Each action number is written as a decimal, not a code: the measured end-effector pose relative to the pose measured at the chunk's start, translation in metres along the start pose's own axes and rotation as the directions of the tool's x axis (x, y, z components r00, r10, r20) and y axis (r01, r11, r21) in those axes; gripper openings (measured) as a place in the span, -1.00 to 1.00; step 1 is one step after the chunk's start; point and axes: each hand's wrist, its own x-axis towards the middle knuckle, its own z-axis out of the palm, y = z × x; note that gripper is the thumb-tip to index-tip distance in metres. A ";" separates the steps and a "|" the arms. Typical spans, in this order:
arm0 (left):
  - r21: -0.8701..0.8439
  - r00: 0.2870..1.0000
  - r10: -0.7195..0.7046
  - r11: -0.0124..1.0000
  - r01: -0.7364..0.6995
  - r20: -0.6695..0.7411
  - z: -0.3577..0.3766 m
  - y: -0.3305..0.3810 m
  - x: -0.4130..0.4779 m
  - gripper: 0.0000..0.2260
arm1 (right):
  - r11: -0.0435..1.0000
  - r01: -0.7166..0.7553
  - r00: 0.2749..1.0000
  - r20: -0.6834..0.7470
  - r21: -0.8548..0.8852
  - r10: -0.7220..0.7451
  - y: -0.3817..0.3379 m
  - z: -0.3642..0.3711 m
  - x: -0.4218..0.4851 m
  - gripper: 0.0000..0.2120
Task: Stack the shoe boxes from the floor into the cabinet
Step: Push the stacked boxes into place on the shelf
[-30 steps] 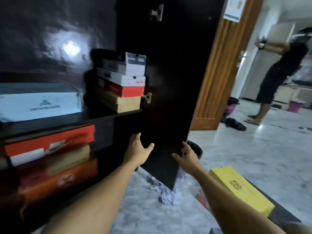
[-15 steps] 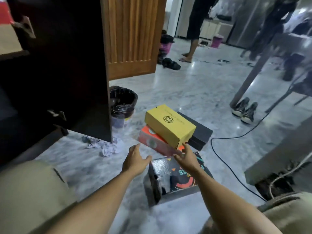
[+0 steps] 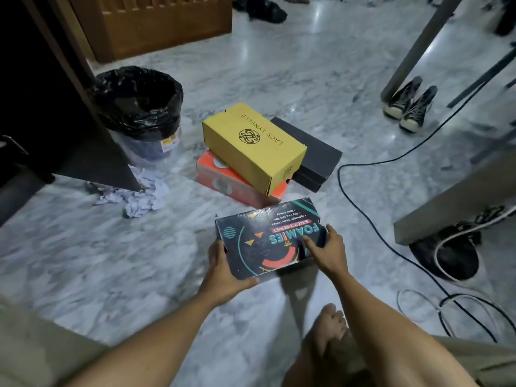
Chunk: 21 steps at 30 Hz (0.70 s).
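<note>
Nearest the camera, a bare foot [image 3: 329,328] is planted on the marble floor [image 3: 83,247], and just beyond it a dark Skechers Foamies shoe box [image 3: 268,238] is gripped from both ends. The left hand [image 3: 223,270] is wrapped around the near left corner, thumb along the lower edge and fingers hidden behind the side wall; the right hand [image 3: 328,248] is pressed against the right end with fingers spread over the lid. Whether the box is lifted clear of the floor or only tilted cannot be told, though a shadow is cast beneath it. Directly behind, three more boxes are left on the floor: a yellow Lace Lynelle box [image 3: 251,146] is laid askew on top of an orange box [image 3: 223,177], and a flat black box [image 3: 310,152] is set touching them on the right. Left of this pile, crumpled paper [image 3: 136,196] is strewn at the foot of the dark cabinet door [image 3: 69,107], which stands open, with a bin lined in black plastic [image 3: 139,107] just behind it. The cabinet's shelves are not shown here, so what is already stored cannot be judged. By the floor alone, one box is in hand and at least three are yet to be carried over; the job is judged unfinished.
</note>
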 end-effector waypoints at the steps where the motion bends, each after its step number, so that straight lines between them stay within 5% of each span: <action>1: 0.016 1.000 0.008 1.000 -0.008 0.000 -0.001 0.001 0.001 0.17 | 1.000 -0.019 1.000 0.002 -0.010 0.019 0.005 0.003 -0.002 -0.16; 7: 0.094 0.998 -0.035 0.995 0.040 -0.053 -0.033 -0.031 0.018 0.45 | 0.990 -0.010 0.996 0.085 0.139 -0.002 0.023 0.032 -0.031 0.13; 11: 0.125 0.999 -0.014 0.992 0.019 -0.041 -0.053 -0.044 0.027 0.42 | 0.977 0.109 0.983 0.127 0.185 -0.134 0.029 0.056 -0.043 0.04; 15: 0.105 0.999 -0.016 0.994 0.020 -0.044 -0.053 -0.058 0.028 0.40 | 0.969 0.183 0.965 0.156 0.165 -0.209 0.042 0.066 -0.041 0.23; 21: 0.073 0.999 -0.029 0.997 0.032 -0.046 -0.055 -0.064 0.030 0.41 | 0.954 0.199 0.962 0.143 0.223 -0.234 0.042 0.074 -0.043 0.25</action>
